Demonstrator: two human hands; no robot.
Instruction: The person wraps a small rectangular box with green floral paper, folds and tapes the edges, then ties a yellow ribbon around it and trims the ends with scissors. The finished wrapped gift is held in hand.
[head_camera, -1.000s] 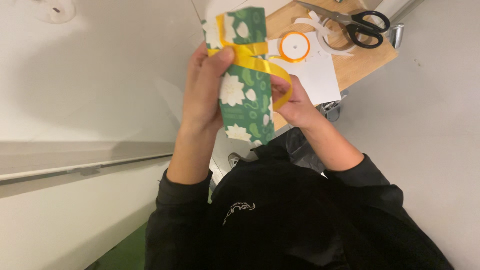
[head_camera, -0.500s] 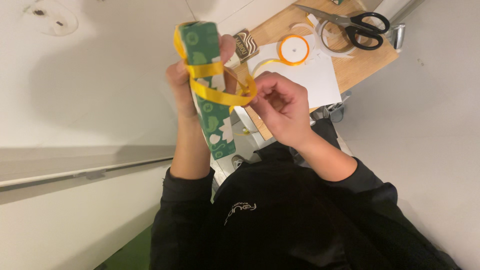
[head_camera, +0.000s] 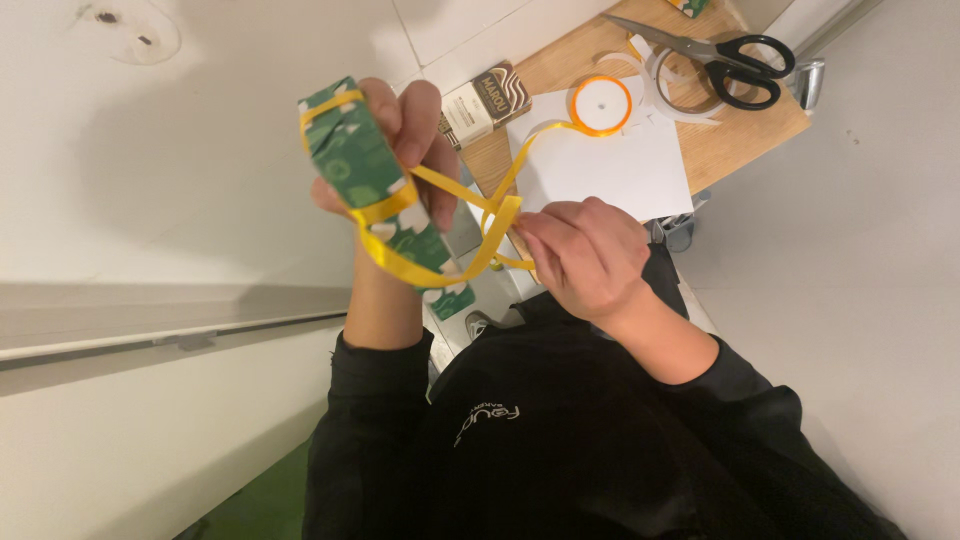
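The left hand was clamped on the box, a slim green one with white flowers, thumb on one long face and fingers over the other. It held the box in the air, left of the table and clear of it.

A second before, the box had stood nearly upright with its broad face to the camera. Half a second before, it had turned edge-on. Now it leaned with its top end to the left, and the ribbon crossed it in two places: one band near the top end, another around the middle and under the lower edge. So the wrap had gained a turn, and by my reading the work stood at crossing the ribbon round the box, with no knot made yet.

The right hand was closed, fingertips pinched together on the ribbon just right of the box. It had dropped lower and drawn away from the box since the earlier views, pulling the loop out longer. From the pinch one strand ran up to the spool, which lay on the table at the top edge of a white sheet; that strand hung loosely rather than taut.

Also on the table: a brown packet left of the spool, and black-handled scissors right of it, lying over curls of white paper.
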